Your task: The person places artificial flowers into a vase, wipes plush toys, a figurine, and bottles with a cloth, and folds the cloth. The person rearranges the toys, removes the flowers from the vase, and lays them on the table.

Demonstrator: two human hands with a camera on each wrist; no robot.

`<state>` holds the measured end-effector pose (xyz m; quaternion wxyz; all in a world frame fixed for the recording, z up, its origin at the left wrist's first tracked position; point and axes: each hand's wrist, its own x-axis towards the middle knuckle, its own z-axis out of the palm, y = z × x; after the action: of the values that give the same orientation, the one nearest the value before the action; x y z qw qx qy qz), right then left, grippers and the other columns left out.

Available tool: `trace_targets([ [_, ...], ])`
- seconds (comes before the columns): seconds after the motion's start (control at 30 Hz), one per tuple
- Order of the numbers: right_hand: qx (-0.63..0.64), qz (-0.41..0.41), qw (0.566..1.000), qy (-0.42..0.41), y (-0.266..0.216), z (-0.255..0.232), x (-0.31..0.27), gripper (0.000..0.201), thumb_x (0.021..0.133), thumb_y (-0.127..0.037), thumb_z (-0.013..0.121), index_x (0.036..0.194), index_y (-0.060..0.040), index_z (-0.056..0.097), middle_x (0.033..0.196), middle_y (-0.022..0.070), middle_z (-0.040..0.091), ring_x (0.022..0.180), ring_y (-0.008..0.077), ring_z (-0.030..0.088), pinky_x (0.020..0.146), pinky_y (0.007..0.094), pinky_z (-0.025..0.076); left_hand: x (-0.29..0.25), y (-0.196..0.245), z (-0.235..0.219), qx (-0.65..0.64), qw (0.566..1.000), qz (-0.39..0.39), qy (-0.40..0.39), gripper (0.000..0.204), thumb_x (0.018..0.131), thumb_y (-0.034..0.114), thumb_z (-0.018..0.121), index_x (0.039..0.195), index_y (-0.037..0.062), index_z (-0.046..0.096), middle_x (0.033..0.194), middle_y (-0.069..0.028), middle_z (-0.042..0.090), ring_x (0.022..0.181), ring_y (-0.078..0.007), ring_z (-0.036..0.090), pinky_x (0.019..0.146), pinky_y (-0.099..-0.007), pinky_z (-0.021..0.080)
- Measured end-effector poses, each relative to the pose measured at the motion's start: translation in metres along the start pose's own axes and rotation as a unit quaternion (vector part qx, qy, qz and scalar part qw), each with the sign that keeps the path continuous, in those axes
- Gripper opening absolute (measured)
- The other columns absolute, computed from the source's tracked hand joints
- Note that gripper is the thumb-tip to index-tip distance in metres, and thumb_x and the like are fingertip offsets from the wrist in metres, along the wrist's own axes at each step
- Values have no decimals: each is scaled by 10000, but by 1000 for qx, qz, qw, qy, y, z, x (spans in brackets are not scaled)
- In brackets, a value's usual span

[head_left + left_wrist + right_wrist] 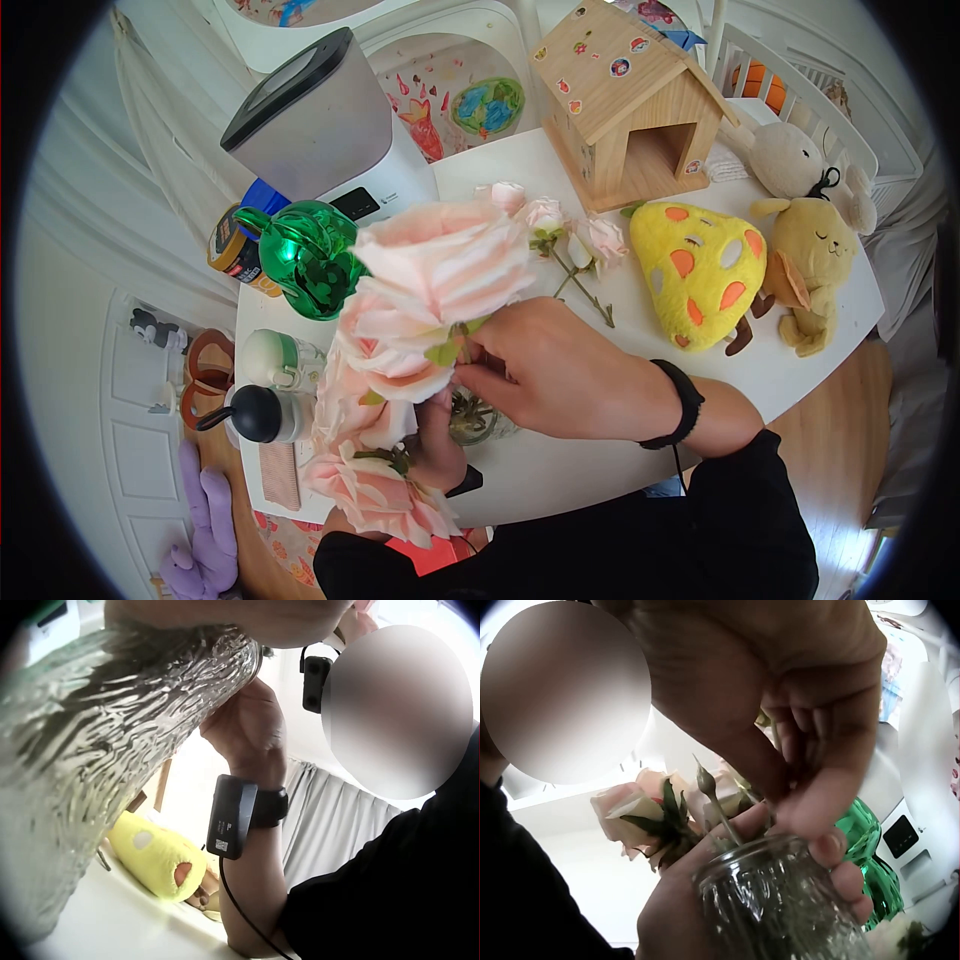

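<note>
A clear ribbed glass vase point(787, 907) stands between the hands, its wall filling much of the left wrist view. The left hand point(440, 450) grips it near the rim, with fingers point(847, 881) curled round the far side. Pale pink roses point(440, 260) crowd over the vase mouth and cover part of the left hand in the head view. Just above the rim, the right hand point(575, 375) pinches a thin green rose stem between thumb and fingers. A green bud point(706, 780) on a stem pokes up beside the rim.
More cut roses point(595, 240) lie on the white table point(560, 460). A green shiny jar point(310, 260), a grey-white appliance point(320, 120) and bottles point(265, 412) stand left. Behind and right are a wooden house point(630, 110), a yellow plush point(700, 270) and a beige plush toy point(820, 250).
</note>
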<state>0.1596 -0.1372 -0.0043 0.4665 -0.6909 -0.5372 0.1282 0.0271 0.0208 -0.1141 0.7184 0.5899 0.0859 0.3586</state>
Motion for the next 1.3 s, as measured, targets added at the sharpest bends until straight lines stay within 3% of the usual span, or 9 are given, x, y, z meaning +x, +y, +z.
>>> trace_targets([
  [0.07, -22, -16, 1000, 7, 4, 6, -1, 137, 859, -85, 649, 909, 33, 600, 851, 221, 638, 829, 437, 637, 701, 498, 506, 8, 23, -16, 397, 892, 68, -206, 416, 998, 248, 500, 1321, -14, 482, 1225, -118, 601, 1085, -217, 609, 963, -352, 460],
  [0.2, -28, -9, 999, -37, 11, 7, 1, 145, 883, -157, 693, 939, -31, 646, 914, 163, 664, 857, 390, 624, 718, 456, 501, -4, -4, -38, 372, 919, 24, -131, 379, 984, 267, 521, 1231, -19, 537, 1177, -124, 612, 1042, -232, 614, 934, -353, 466],
  [0.27, -7, -12, 997, -73, 14, 0, 1, 161, 869, -155, 697, 905, -17, 621, 898, 170, 651, 872, 388, 631, 727, 465, 501, 3, -35, -69, 534, 700, 454, -138, 319, 978, 267, 516, 1098, -22, 579, 1067, -136, 639, 977, -248, 622, 895, -367, 481],
  [0.43, 53, 50, 990, -125, -6, -41, 0, 208, 848, -139, 732, 965, -13, 613, 958, 155, 616, 935, 359, 629, 785, 448, 506, -11, -21, -82, 506, 741, 422, -132, 314, 978, 265, 514, 1089, -22, 579, 1057, -137, 639, 973, -250, 623, 893, -369, 482],
  [0.53, 216, 82, 969, 92, -8, -36, 3, 348, 818, -98, 767, 1119, -40, 603, 1083, 139, 569, 942, 343, 622, 815, 420, 500, -9, -10, -93, 483, 771, 396, -126, 311, 978, 263, 511, 1083, -21, 580, 1050, -138, 640, 970, -251, 623, 891, -370, 482],
  [0.6, 128, -225, 961, 93, 17, -21, 14, 527, 757, -82, 850, 1218, -60, 596, 1220, 119, 532, 1017, 276, 589, 829, 329, 493, -3, -6, -87, 466, 789, 379, -127, 309, 979, 262, 510, 1079, -21, 580, 1045, -139, 640, 969, -252, 623, 890, -371, 482],
  [0.9, 99, -180, 977, -65, 9, -46, -2, 478, 735, -8, 801, 1158, -57, 585, 1120, 96, 472, 980, 267, 560, 832, 351, 491, -73, 6, -86, 393, 863, 294, -121, 301, 980, 257, 503, 1061, -21, 581, 1023, -142, 642, 960, -255, 624, 884, -374, 483],
  [1.03, 30, -144, 989, 9, 8, -27, 0, 401, 769, 8, 753, 1122, -47, 573, 1117, 129, 464, 994, 313, 589, 798, 388, 509, -127, 13, -88, 361, 890, 252, -116, 297, 980, 255, 501, 1053, -21, 582, 1013, -143, 642, 956, -256, 624, 882, -375, 484],
  [1.3, 38, -168, 985, -23, 18, -19, 6, 441, 790, 34, 715, 1181, -46, 527, 1128, 144, 479, 1045, 333, 623, 767, 388, 527, -97, 24, -66, 290, 934, 167, -124, 292, 981, 251, 495, 1037, -21, 583, 994, -146, 644, 948, -259, 625, 877, -378, 484],
])
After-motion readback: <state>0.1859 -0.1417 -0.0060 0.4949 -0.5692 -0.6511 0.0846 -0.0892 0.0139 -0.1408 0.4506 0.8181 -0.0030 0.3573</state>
